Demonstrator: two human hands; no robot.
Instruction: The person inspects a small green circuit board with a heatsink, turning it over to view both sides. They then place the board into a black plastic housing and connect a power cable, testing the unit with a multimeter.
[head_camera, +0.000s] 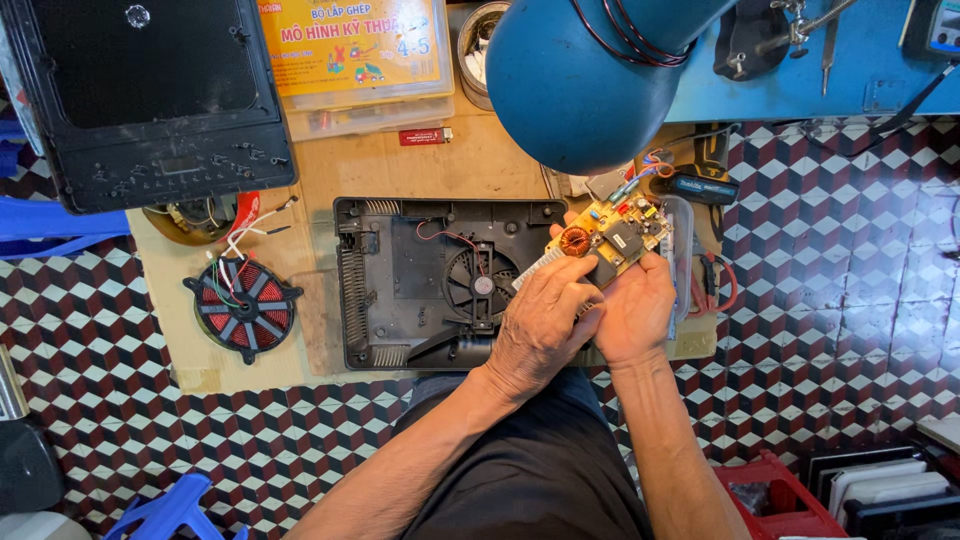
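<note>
Head view, looking straight down: both hands meet on a yellow circuit board (608, 235) held just above the right end of the black casing (400, 300), an opened appliance base with a fan (480, 285) in its middle. The left hand (540, 325) has its fingers curled shut around the board's near-left edge, beside the board's copper coil. The right hand (635, 310) grips the near-right edge, fingers closed under it; how tightly cannot be told. The board tilts up and away from the casing toward a blue lamp shade (590, 80), which hangs beyond the casing's far right corner. Left of the casing lies a red round coil (243, 305) with loose wires. Beyond the casing's far left corner rests a black top panel (150, 95), and straight beyond the casing a small red lighter (425, 136).
</note>
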